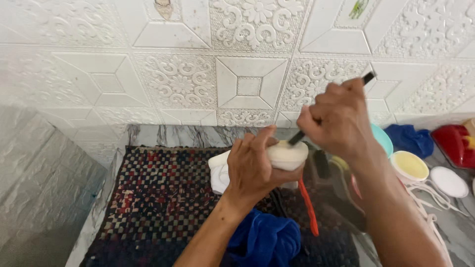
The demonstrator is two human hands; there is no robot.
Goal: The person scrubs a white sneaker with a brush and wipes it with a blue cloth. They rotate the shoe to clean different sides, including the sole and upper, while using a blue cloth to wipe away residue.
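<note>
My left hand point(252, 170) grips a white rounded object point(289, 154) that looks like the toe of a shoe, held above a woven checked mat point(163, 198). A white cloth point(217, 170) bunches under my fingers on its left side. My right hand point(336, 121) is closed around a thin black-handled tool point(368, 77), perhaps a small brush. Its lower end touches the top of the white object, and my fist hides most of the handle.
A blue cloth point(264, 240) and an orange strip point(309, 207) lie below my hands. To the right sit a teal bowl point(383, 139), a cream tub point(409, 166), a white lid point(449, 181), white laces point(435, 198), another blue cloth point(410, 140) and a red object point(455, 143). An embossed white wall point(247, 64) stands behind.
</note>
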